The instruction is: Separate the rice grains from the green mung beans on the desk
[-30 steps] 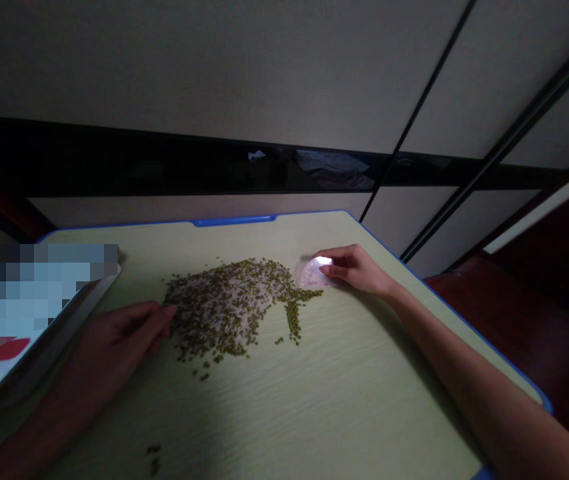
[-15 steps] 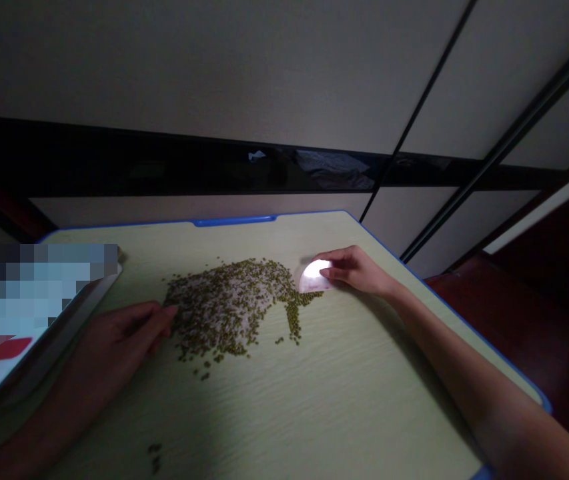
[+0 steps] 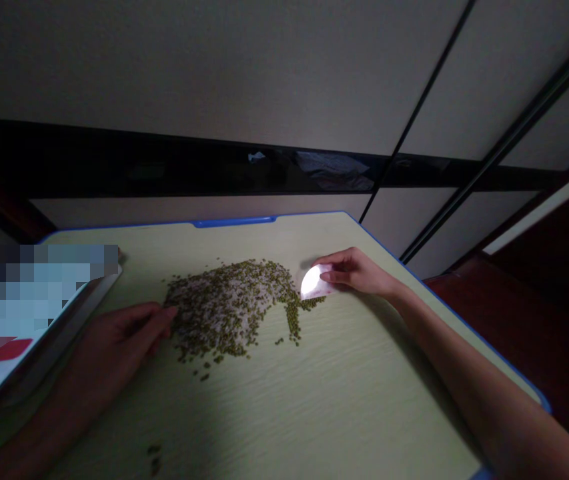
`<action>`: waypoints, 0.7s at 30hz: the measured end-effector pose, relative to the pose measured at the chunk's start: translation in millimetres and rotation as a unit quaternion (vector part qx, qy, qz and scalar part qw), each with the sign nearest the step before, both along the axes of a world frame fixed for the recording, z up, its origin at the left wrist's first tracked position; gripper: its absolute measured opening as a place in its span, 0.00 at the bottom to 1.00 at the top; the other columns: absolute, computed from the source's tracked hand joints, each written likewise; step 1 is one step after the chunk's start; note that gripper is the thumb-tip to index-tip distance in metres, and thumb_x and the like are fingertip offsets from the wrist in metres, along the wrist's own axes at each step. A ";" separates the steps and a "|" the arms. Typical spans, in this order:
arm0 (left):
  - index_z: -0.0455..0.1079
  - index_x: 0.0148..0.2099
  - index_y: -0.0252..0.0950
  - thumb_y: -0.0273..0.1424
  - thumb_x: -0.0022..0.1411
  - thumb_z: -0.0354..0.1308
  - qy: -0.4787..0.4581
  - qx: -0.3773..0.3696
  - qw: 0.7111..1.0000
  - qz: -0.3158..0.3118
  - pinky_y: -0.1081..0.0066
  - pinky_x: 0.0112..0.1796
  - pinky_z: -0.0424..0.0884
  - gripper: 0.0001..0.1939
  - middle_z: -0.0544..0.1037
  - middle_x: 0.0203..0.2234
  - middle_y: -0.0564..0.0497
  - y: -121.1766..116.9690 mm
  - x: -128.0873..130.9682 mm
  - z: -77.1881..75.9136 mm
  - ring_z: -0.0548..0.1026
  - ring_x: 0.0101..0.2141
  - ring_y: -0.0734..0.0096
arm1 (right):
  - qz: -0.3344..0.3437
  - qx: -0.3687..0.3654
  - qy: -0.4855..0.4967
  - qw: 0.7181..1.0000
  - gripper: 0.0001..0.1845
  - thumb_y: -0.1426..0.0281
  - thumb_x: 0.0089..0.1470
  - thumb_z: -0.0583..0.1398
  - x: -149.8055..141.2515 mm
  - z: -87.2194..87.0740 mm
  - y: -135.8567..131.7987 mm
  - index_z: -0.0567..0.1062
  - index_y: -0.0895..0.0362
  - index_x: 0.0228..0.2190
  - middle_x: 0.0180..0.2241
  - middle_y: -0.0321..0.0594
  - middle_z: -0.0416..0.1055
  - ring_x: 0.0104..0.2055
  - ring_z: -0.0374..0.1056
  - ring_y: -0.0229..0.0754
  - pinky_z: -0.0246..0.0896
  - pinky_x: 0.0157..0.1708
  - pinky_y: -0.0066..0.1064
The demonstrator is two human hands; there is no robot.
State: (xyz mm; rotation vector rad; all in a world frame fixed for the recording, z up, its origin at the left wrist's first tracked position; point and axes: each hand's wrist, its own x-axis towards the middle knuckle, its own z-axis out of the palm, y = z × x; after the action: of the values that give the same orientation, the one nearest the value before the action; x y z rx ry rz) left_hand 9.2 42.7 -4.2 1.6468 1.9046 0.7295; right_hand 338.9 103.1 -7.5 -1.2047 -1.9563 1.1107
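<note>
Small green beans, like mung beans, lie in a spread heap with pale grains among them. A thin strip of the beans sticks out at the heap's right side. My right hand pinches a white card with a rounded edge between thumb and fingers; strong glare hides much of its surface. The card's lower edge is close to the beans at the heap's right end. My left hand rests at the heap's left edge, thumb and fingers drawn together; anything between them is hidden.
The pale table has a blue rim and a blue slot piece at its far edge. On the left stands a tablet-like device, partly blurred out. A few loose beans lie near the front. A panelled cabinet stands behind.
The card in my right hand has tilted and shifted slightly towards me, with its glare moving over it. My left hand and the heap look the same.
</note>
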 end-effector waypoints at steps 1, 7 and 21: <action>0.60 0.19 0.38 0.48 0.46 0.45 0.002 0.000 1.000 -0.006 0.75 0.21 0.56 0.19 0.60 0.12 0.59 0.0 -0.6 -0.5 0.62 0.17 0.74 | 0.001 -0.002 0.002 1.000 0.15 0.69 0.45 0.58 0.0 0.0 -0.1 0.74 0.62 0.37 0.16 0.30 0.57 0.16 0.46 0.28 0.40 0.15 0.23; 0.57 0.17 0.38 0.47 0.47 0.44 0.004 0.002 1.000 -0.018 0.74 0.22 0.55 0.19 0.59 0.11 0.59 -1.2 3.3 4.6 0.61 0.17 0.74 | 0.007 -0.016 0.008 1.000 0.16 0.68 0.45 0.58 -1.6 2.5 -3.0 0.74 0.62 0.37 0.16 0.30 0.57 0.16 0.46 0.28 0.41 0.15 0.22; 0.57 0.18 0.37 0.44 0.50 0.46 -0.042 0.025 0.998 -0.046 0.76 0.20 0.54 0.18 0.58 0.11 0.60 -4.1 3.4 3.4 0.59 0.16 0.77 | -0.036 -0.019 0.015 0.999 0.17 0.68 0.41 0.60 -9.1 1.0 -17.6 0.74 0.65 0.34 0.18 0.33 0.62 0.18 0.50 0.29 0.44 0.16 0.23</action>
State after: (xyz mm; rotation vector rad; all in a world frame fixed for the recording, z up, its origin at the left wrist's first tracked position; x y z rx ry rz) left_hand 12.6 38.6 -0.8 1.6943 1.7532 0.8032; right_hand 329.8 85.5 -6.5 -1.2625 -1.8626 1.1262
